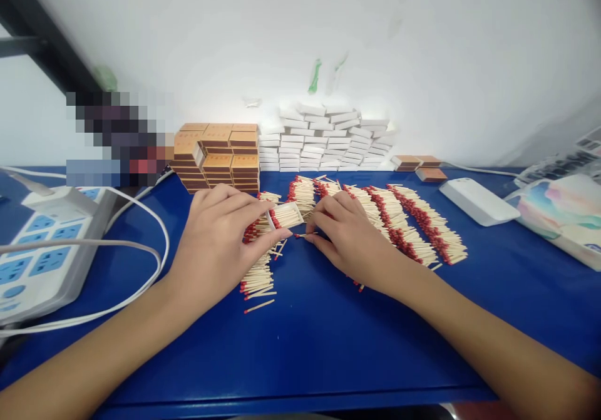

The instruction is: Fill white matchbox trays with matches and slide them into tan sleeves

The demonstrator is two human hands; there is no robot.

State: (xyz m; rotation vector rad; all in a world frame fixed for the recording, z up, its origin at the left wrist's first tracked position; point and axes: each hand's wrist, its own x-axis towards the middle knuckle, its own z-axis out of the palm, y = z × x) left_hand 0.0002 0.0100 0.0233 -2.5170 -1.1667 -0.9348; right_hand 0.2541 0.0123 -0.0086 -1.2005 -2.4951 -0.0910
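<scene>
Between the thumb and fingers of my left hand (220, 229) is a small white matchbox tray (296, 222), tilted and holding red-tipped matches (283, 215). Just right of it, my right hand (347, 229) pinches a single match (303, 236) by its pale end, the red head pointing left toward the tray. Beneath and around both hands lie rows of loose matches (425, 223), heads mostly to the left. One stray match (259, 307) lies apart at the front. My right hand hides part of the middle rows.
Brown matchboxes (225, 157) are stacked at the back left, beside a pile of white trays (323, 138) along the wall. A few more matchboxes (417, 163) sit further right. A power strip (47, 251) with cables is at left; a white device (479, 201) and a colourful pack (558, 213) are at right.
</scene>
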